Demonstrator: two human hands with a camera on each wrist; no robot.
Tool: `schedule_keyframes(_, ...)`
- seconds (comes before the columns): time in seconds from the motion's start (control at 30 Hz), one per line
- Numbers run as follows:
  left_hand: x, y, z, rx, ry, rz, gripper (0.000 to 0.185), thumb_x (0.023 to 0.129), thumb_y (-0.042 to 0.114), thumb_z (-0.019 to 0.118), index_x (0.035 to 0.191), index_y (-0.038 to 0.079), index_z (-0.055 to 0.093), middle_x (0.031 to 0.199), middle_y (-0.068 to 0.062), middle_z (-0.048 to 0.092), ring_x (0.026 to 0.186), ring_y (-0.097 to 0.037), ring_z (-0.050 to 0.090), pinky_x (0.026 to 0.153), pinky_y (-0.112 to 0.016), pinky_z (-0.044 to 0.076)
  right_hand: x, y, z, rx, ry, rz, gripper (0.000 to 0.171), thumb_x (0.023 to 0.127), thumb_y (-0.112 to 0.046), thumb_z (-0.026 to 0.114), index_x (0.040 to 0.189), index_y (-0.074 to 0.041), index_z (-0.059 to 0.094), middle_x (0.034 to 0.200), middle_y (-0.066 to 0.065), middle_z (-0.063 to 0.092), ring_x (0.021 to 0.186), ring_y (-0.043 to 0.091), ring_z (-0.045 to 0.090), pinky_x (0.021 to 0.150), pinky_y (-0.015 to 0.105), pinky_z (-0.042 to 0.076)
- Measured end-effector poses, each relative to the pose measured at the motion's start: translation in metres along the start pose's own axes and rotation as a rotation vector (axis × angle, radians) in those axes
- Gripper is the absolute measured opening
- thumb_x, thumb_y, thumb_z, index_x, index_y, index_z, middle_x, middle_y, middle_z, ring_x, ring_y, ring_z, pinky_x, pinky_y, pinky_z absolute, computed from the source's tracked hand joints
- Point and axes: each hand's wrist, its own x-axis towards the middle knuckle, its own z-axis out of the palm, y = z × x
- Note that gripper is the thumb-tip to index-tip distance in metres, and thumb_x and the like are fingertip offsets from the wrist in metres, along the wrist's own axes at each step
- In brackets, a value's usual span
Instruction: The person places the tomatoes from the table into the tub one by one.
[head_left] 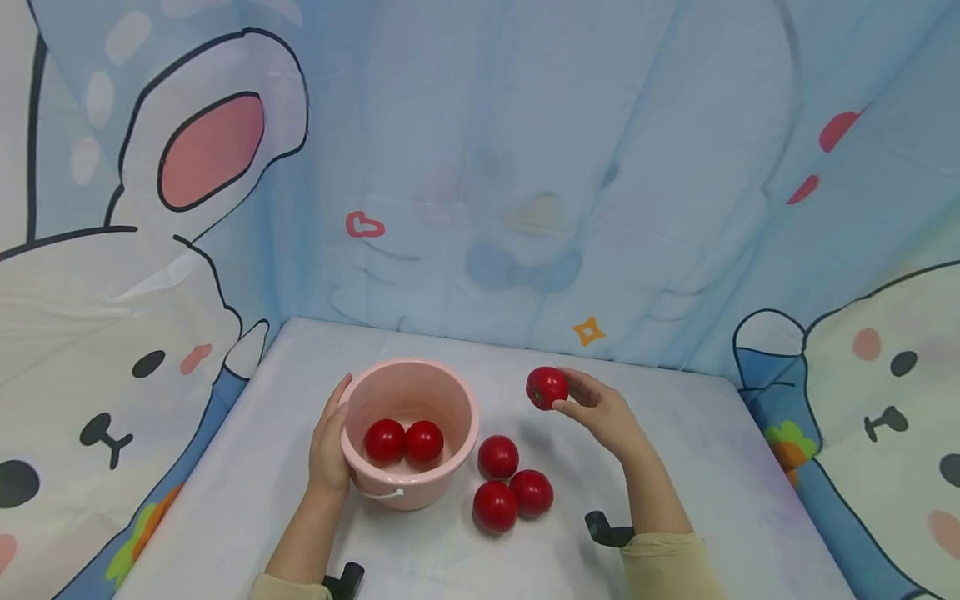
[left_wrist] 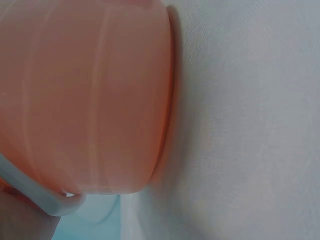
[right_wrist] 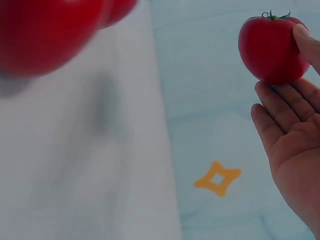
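Tomato (head_left: 546, 387) pinched in the right hand (head_left: 603, 412), lifted above the tabletop (head_left: 675, 467) to the right of the pink bucket (head_left: 408, 433).

Right fingers (right_wrist: 282, 102) and thumb curl around the smooth, glossy red fruit, its green stem showing on top, so it sits securely at the fingertips. Left hand (head_left: 330, 446) curls against the bucket's wall, apparently steadying the light plastic pail with its white handle (left_wrist: 45, 197). Two tomatoes (head_left: 403, 441) lie inside; three more (head_left: 512, 482) cluster just beside it on the pale cloth.
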Motion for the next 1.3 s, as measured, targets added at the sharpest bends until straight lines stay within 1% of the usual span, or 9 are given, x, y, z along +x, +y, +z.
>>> schedule_keyframes(0.13,0.0,0.001,-0.001,-0.002,0.002,0.008,0.044,0.103,0.044,0.031,0.146,0.052,0.036,0.156,0.023,0.034,0.149,-0.009,0.024,0.12,-0.057,0.026,0.008,-0.022,-0.011,-0.001,0.006,-0.073,0.074,0.083,-0.055,0.072,0.146,-0.025,0.047,0.148,0.007,0.051,0.141,0.033,0.044,0.104,0.052,0.047)
schedule_keyframes(0.2,0.0,0.001,-0.001,-0.002,-0.004,0.007,0.043,0.104,0.044,0.031,0.146,0.053,0.036,0.156,0.023,0.034,0.149,-0.009,0.024,0.12,-0.057,0.026,0.012,-0.029,-0.015,0.0,0.003,-0.096,0.072,0.084,-0.053,0.072,0.146,-0.025,0.048,0.148,0.007,0.051,0.141,0.033,0.044,0.104,0.052,0.047)
schedule_keyframes(0.33,0.001,-0.001,-0.001,0.004,-0.003,0.004,0.043,0.103,0.045,0.031,0.146,0.052,0.036,0.155,0.024,0.034,0.15,-0.01,0.023,0.12,-0.057,0.026,0.015,-0.04,-0.018,-0.005,-0.009,-0.099,0.072,0.084,-0.054,0.072,0.146,-0.027,0.048,0.149,0.006,0.05,0.142,0.033,0.042,0.104,0.053,0.047)
schedule_keyframes(0.4,0.001,-0.001,-0.002,0.006,0.001,0.003,0.043,0.103,0.046,0.032,0.146,0.051,0.036,0.155,0.024,0.034,0.15,-0.011,0.023,0.119,-0.057,0.026,0.019,-0.041,-0.016,-0.003,-0.016,-0.103,0.073,0.082,-0.057,0.072,0.145,-0.029,0.049,0.149,0.004,0.05,0.143,0.032,0.042,0.104,0.053,0.047)
schedule_keyframes(0.67,0.001,-0.001,-0.002,0.005,0.003,-0.001,0.044,0.103,0.045,0.035,0.146,0.052,0.035,0.158,0.019,0.033,0.149,-0.011,0.025,0.117,-0.058,0.03,0.028,-0.057,-0.008,0.024,-0.062,-0.139,0.067,0.081,-0.055,0.074,0.141,-0.033,0.052,0.147,-0.002,0.052,0.143,0.03,0.041,0.101,0.052,0.051)
schedule_keyframes(0.87,0.003,-0.003,0.001,-0.004,-0.003,-0.011,0.044,0.102,0.045,0.037,0.146,0.053,0.035,0.157,0.019,0.034,0.149,-0.011,0.026,0.116,-0.056,0.032,0.036,-0.071,-0.005,0.006,-0.121,-0.2,0.063,0.086,-0.05,0.072,0.143,-0.034,0.05,0.149,-0.004,0.048,0.144,0.027,0.04,0.104,0.052,0.049)
schedule_keyframes(0.97,0.004,-0.004,0.002,-0.006,-0.008,-0.014,0.045,0.102,0.046,0.038,0.146,0.052,0.035,0.157,0.018,0.034,0.15,-0.012,0.025,0.116,-0.056,0.032,0.041,-0.082,-0.002,-0.009,-0.132,-0.225,0.062,0.086,-0.05,0.072,0.142,-0.036,0.05,0.149,-0.005,0.049,0.144,0.026,0.041,0.104,0.052,0.048)
schedule_keyframes(1.13,0.004,-0.005,0.001,-0.008,-0.003,-0.01,0.045,0.101,0.048,0.037,0.146,0.051,0.036,0.156,0.021,0.035,0.15,-0.012,0.025,0.117,-0.056,0.03,0.052,-0.106,0.01,-0.025,-0.142,-0.253,0.065,0.082,-0.055,0.074,0.14,-0.038,0.052,0.146,-0.007,0.052,0.141,0.023,0.045,0.102,0.05,0.05)
schedule_keyframes(1.3,0.005,-0.005,0.0,-0.005,0.001,-0.003,0.045,0.101,0.048,0.039,0.146,0.05,0.036,0.158,0.017,0.034,0.15,-0.012,0.024,0.117,-0.057,0.03,0.064,-0.132,0.025,-0.006,-0.192,-0.294,0.066,0.081,-0.054,0.075,0.14,-0.037,0.052,0.143,-0.009,0.055,0.139,0.019,0.048,0.102,0.046,0.051)
